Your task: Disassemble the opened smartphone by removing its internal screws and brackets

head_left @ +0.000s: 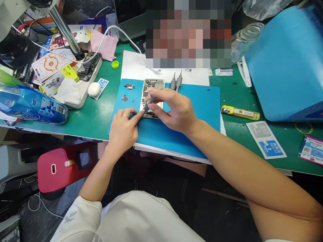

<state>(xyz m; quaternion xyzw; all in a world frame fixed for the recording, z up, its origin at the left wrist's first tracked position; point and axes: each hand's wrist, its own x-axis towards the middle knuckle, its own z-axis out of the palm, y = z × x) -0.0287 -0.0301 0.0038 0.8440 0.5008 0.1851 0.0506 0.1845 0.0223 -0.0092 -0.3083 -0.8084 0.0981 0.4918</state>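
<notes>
An opened smartphone [159,84] lies on a blue mat [199,111], its inner parts exposed. My right hand [180,109] pinches a grey screwdriver [150,100] between thumb and fingers, tilted over the phone's lower left part. Its tip is hard to make out. With the index finger reaching to the phone's lower left edge, my left hand [123,127] rests on the mat, a ring on one finger. Left of the phone are a small metal part [129,86] and a small camera-like module [124,97]. Two more screwdrivers [178,81] lie just beyond my right hand.
A microscope stand [64,28] rises at the back left. A blue bottle [35,104] lies on the left, near a white round case [94,89]. A yellow box cutter [241,112] and a large blue object [282,67] are at right. Someone's blurred-out image is at the back.
</notes>
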